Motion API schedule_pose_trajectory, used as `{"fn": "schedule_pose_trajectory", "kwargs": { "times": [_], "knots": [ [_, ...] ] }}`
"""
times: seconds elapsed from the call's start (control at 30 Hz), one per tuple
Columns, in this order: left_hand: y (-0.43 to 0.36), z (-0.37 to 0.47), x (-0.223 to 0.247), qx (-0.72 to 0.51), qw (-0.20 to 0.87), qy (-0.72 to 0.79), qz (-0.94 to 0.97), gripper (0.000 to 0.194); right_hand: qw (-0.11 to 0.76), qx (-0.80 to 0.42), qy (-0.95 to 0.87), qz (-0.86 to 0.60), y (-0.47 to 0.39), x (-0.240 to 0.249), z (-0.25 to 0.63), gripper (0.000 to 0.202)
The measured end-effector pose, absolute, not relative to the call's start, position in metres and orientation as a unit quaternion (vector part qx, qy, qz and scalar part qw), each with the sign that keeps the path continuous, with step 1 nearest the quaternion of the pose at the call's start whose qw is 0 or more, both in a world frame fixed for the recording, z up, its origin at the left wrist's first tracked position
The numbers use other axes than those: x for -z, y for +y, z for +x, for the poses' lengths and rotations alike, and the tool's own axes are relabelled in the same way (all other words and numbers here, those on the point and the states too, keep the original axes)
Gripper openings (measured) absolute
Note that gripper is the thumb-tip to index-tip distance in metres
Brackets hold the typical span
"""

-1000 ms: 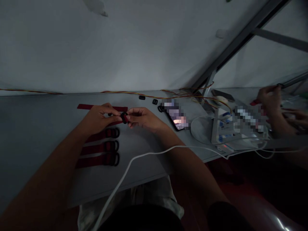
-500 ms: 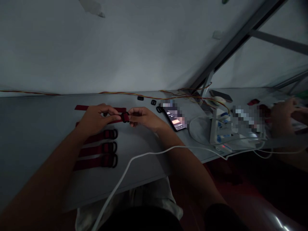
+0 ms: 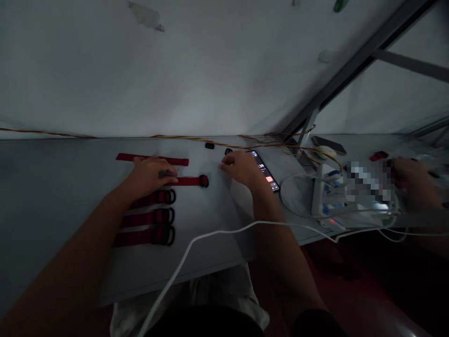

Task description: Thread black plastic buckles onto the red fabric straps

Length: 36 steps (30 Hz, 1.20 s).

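My left hand (image 3: 150,175) rests low over the table, its thumb and fingers closed on a narrow red strap (image 3: 187,181). That strap lies to the right, with a black buckle and ring (image 3: 204,180) at its end. A dark patch shows between the left fingers; I cannot tell what it is. My right hand (image 3: 242,167) is bent down beside the phone, fingers curled together; whatever is in them is hidden. Just behind its fingers sits a small black slider buckle (image 3: 228,151). Another black slider buckle (image 3: 209,146) lies farther left. A loose red strap (image 3: 154,159) lies behind my left hand.
Several red straps with black buckles (image 3: 163,234) lie in a row nearer me. A lit phone (image 3: 268,173) is at the right, then a power strip (image 3: 319,192). A white cable (image 3: 217,231) crosses in front. A co-worker's hand (image 3: 414,175) is at far right.
My right hand has let go of the strap's buckle end and moved right, over where a black ring lay beside the phone. The buckle end is now down on the table. The view shifted slightly.
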<state>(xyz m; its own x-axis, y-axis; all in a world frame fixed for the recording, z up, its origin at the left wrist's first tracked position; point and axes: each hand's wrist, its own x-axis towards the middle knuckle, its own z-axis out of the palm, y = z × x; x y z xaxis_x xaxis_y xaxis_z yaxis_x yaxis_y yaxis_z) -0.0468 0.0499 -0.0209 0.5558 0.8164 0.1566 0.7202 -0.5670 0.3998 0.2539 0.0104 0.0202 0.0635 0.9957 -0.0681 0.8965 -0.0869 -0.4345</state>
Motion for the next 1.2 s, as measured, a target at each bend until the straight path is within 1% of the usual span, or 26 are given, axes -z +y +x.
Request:
{"fn": "schedule_pose_trajectory", "kwargs": {
  "times": [0.07, 0.1, 0.2, 0.3, 0.4, 0.57, 0.8, 0.97, 1.07, 1.2],
  "knots": [
    [0.048, -0.046, 0.02, -0.175, 0.141, 0.436, 0.871, 0.01, 0.13, -0.062, -0.652, -0.744, 0.014, -0.013, 0.251, 0.029],
    [0.048, -0.046, 0.019, -0.178, 0.136, 0.437, 0.871, 0.014, 0.116, -0.03, -0.654, -0.747, 0.017, -0.009, 0.248, 0.032],
    [0.046, -0.044, 0.015, -0.183, 0.111, 0.465, 0.859, 0.028, 0.059, 0.005, -0.681, -0.73, 0.023, 0.004, 0.242, 0.036],
    [0.043, -0.043, 0.01, -0.2, 0.083, 0.493, 0.843, 0.036, 0.038, -0.001, -0.693, -0.72, 0.025, 0.008, 0.235, 0.038],
    [0.038, -0.041, 0.003, -0.24, 0.064, 0.497, 0.832, 0.037, 0.044, -0.012, -0.696, -0.716, 0.026, 0.005, 0.23, 0.037],
    [0.033, -0.039, -0.01, -0.285, 0.03, 0.486, 0.825, 0.033, 0.1, -0.062, -0.673, -0.73, 0.031, 0.008, 0.229, 0.033],
    [0.026, -0.046, -0.02, -0.328, -0.027, 0.455, 0.827, 0.031, 0.123, -0.078, -0.665, -0.733, 0.03, 0.013, 0.232, 0.031],
    [0.015, -0.059, -0.019, -0.337, -0.049, 0.439, 0.831, 0.03, 0.195, -0.041, -0.681, -0.704, 0.031, 0.022, 0.223, 0.044],
    [0.012, -0.067, -0.015, -0.335, -0.066, 0.429, 0.836, 0.029, 0.193, -0.044, -0.69, -0.696, 0.034, 0.025, 0.219, 0.035],
    [0.012, -0.069, -0.01, -0.349, -0.081, 0.416, 0.836, 0.028, 0.187, -0.085, -0.692, -0.691, 0.034, 0.02, 0.223, 0.026]
  ]
}}
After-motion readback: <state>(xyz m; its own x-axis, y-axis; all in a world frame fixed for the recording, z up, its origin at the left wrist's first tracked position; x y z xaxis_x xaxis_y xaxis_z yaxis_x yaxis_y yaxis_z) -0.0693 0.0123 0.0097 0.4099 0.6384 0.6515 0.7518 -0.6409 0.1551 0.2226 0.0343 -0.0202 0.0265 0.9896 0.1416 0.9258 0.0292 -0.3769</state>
